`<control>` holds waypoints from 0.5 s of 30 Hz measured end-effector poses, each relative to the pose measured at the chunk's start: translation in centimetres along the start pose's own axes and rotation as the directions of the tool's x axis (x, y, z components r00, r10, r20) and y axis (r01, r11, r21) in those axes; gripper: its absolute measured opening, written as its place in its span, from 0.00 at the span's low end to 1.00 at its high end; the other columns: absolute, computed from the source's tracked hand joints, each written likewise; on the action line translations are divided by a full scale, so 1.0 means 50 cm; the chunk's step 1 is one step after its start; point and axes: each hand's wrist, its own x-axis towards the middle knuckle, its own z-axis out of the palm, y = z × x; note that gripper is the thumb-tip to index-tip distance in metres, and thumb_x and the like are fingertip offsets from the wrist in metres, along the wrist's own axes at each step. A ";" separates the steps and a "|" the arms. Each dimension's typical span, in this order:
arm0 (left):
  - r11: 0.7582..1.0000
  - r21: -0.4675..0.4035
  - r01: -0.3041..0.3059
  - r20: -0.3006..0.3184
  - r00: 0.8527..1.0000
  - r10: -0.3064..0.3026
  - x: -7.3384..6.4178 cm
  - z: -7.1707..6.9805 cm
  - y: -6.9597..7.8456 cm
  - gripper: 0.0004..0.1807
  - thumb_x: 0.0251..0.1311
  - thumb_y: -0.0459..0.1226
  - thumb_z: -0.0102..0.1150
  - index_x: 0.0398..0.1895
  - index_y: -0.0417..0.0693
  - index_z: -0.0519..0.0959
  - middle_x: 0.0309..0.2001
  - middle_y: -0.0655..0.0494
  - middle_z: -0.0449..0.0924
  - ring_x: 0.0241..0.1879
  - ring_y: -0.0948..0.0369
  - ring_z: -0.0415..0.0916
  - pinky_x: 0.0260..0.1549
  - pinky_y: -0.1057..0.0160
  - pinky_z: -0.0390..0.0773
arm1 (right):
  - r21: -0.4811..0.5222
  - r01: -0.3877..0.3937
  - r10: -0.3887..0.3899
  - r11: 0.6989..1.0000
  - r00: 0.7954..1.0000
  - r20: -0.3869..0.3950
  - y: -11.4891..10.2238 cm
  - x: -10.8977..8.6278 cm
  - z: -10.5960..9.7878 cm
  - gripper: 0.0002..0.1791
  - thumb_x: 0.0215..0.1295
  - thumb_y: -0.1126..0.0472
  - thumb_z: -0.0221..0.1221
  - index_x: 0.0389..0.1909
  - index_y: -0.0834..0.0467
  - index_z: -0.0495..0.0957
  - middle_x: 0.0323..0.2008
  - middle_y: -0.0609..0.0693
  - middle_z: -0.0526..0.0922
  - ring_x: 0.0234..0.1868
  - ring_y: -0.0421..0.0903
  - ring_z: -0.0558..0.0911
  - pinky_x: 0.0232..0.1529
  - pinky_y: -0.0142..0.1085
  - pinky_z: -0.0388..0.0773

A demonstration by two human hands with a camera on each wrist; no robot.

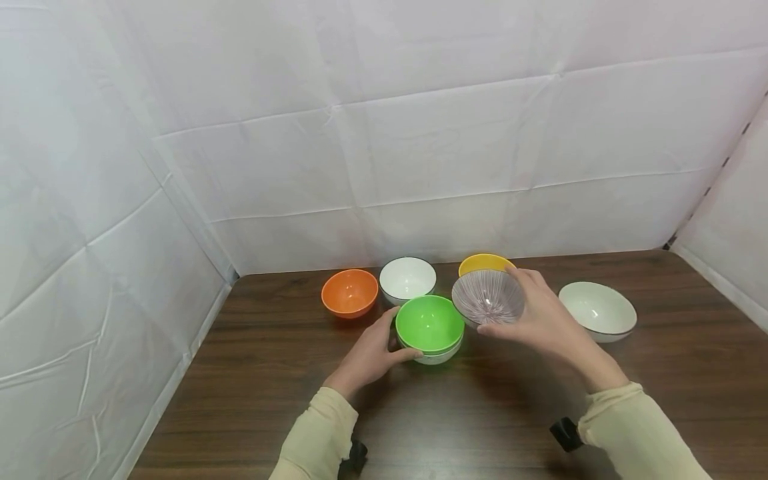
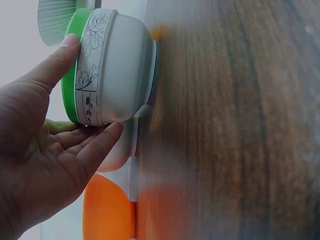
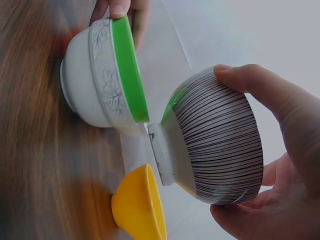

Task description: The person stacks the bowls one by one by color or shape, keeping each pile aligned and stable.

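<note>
My right hand (image 1: pixel 540 313) holds a striped bowl (image 1: pixel 489 293) up by its rim, thumb on one side and fingers on the other. The striped bowl is tilted, and in the right wrist view its foot ring is close to the rim of a green bowl (image 3: pixel 129 70). That green bowl sits nested inside a white bowl with a grey floral band (image 2: pixel 125 65), which stands on the table. My left hand (image 1: pixel 375 350) grips this stack from the left, thumb at the green rim and fingers around the far side.
An orange bowl (image 1: pixel 350 293) and a white bowl with a dark rim (image 1: pixel 408 279) stand behind the stack, near the back wall. A yellow bowl (image 1: pixel 483 261) is partly hidden behind the striped one. Another white bowl (image 1: pixel 597 310) stands at the right on the brown wooden table (image 1: pixel 252 400).
</note>
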 end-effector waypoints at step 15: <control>1.000 0.011 -0.016 -0.015 1.000 0.016 0.002 0.002 -0.003 0.46 0.56 0.47 0.72 0.74 0.43 0.59 0.69 0.48 0.70 0.68 0.52 0.69 0.71 0.48 0.68 | 0.057 0.072 -0.072 0.996 0.997 -0.017 -0.035 0.023 0.016 0.57 0.43 0.45 0.77 0.72 0.60 0.59 0.68 0.65 0.63 0.64 0.63 0.71 0.63 0.62 0.72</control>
